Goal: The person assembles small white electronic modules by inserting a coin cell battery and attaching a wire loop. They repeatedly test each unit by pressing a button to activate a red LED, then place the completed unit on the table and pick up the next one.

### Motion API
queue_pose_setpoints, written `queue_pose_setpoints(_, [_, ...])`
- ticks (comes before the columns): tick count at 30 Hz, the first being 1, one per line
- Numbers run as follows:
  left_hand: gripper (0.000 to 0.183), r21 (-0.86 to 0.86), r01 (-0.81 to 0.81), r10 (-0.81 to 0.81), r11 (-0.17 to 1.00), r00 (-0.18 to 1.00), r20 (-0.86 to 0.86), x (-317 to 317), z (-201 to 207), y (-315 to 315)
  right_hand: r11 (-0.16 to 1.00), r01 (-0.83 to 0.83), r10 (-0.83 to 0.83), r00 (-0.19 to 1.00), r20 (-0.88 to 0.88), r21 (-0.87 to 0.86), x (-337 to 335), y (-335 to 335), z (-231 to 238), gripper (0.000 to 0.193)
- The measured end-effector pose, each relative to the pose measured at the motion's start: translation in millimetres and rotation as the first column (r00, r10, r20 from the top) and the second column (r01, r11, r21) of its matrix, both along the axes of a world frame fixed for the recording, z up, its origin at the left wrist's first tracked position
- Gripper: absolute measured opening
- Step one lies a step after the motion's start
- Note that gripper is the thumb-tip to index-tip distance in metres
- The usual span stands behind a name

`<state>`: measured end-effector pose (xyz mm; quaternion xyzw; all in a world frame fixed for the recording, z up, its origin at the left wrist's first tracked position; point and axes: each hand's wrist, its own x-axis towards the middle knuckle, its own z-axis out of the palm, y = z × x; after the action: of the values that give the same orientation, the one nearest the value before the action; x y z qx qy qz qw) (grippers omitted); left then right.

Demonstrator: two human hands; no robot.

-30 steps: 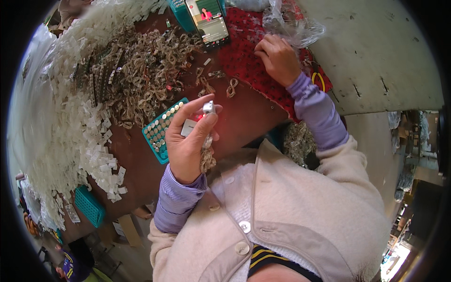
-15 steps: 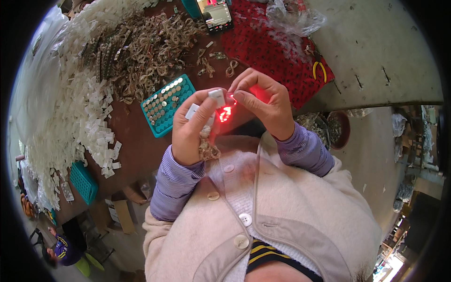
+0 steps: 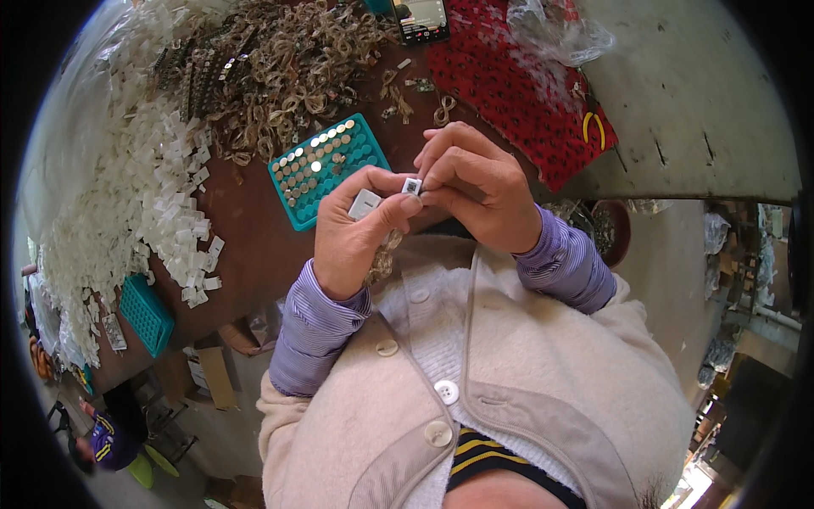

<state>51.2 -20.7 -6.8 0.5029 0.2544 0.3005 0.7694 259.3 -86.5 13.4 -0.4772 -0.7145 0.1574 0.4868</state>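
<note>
My left hand point(image 3: 349, 237) pinches a small white battery case point(image 3: 413, 186) between thumb and forefinger, its open end showing a dark inside. A second white plastic case point(image 3: 364, 204) is tucked between the fingers of the same hand. Below that hand hangs a looped bundle of thin light-string wire point(image 3: 383, 261), partly hidden by the fingers; no light glows in it. My right hand point(image 3: 487, 191) is closed, its thumb and fingertips against the right side of the small case. Whether those fingertips also hold something tiny is hidden.
Behind my left hand lies a teal tray point(image 3: 298, 222) of round silver button cells. Heaps of white plastic pieces point(image 3: 157, 195) and coiled light strings point(image 3: 288, 76) cover the left and back. A phone point(image 3: 420, 19), red cloth point(image 3: 509, 93) and yellow-handled tool point(image 3: 593, 129) lie beyond.
The red glow between my hands has gone out. My left hand has turned the small case so its open end shows, and my right fingers have come in against it.
</note>
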Motion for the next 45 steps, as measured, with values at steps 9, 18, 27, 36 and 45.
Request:
queue_pose_setpoints(9, [0.062,-0.474,0.079,0.125,0.877,0.915,0.384,15.2,4.8,17.0,0.891,0.454,-0.441,0.873,0.209,-0.02,74.5,81.1,-48.2,0.018])
queue_pose_setpoints(18, [0.021,-0.348,0.204,0.001,0.915,0.861,0.509,14.2,5.7,21.2,0.931,0.356,-0.364,0.92,-0.148,-0.08,74.2,86.5,-35.8,0.009])
queue_pose_setpoints(27, [0.035,0.33,-0.344,0.369,0.879,0.929,-0.015,-7.7,22.0,5.3,0.972,0.009,-0.021,0.999,0.049,0.235,-25.5,41.3,0.1,0.032])
queue_pose_setpoints(36, [0.022,0.54,-0.398,0.523,0.741,0.847,-0.094,-24.9,28.1,-22.7,0.945,0.018,-0.107,0.96,0.26,0.326,-56.1,23.4,12.3,0.041])
queue_pose_setpoints(45, [0.018,0.351,-0.404,0.464,0.845,0.88,-0.103,-41.0,23.6,-21.8,0.986,0.019,-0.034,0.995,0.091,0.164,-29.3,8.9,10.8,0.016])
